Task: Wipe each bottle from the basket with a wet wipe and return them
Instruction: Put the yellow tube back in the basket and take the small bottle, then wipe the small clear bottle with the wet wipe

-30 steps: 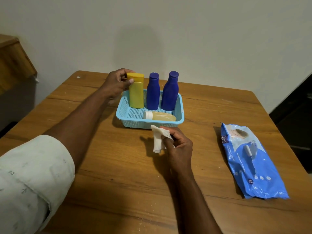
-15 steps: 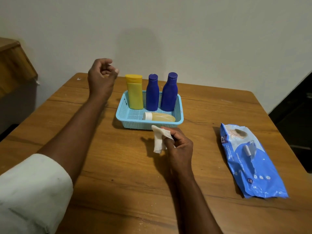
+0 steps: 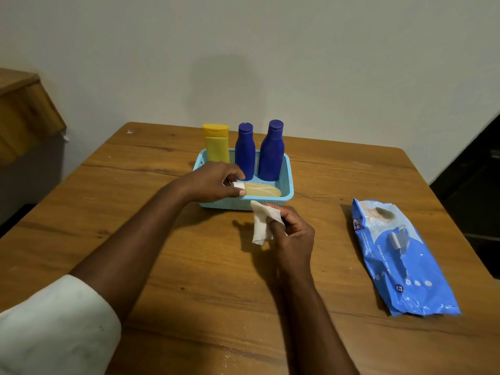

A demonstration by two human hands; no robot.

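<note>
In basket (image 3: pixel 287 169): left hand (image 3: pixel 213 181) pinching white cap of lying clear bottle (image 3: pixel 261 190); just before basket: right hand (image 3: pixel 293 234) clutching crumpled wet wipe (image 3: pixel 261 221).

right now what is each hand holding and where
Left hand grips the lying bottle at its white cap end, in the basket. Right hand pinches the wipe.

A home room: wooden table (image 3: pixel 189 266), plain wall (image 3: pixel 297 63), toiletry bottles.
</note>
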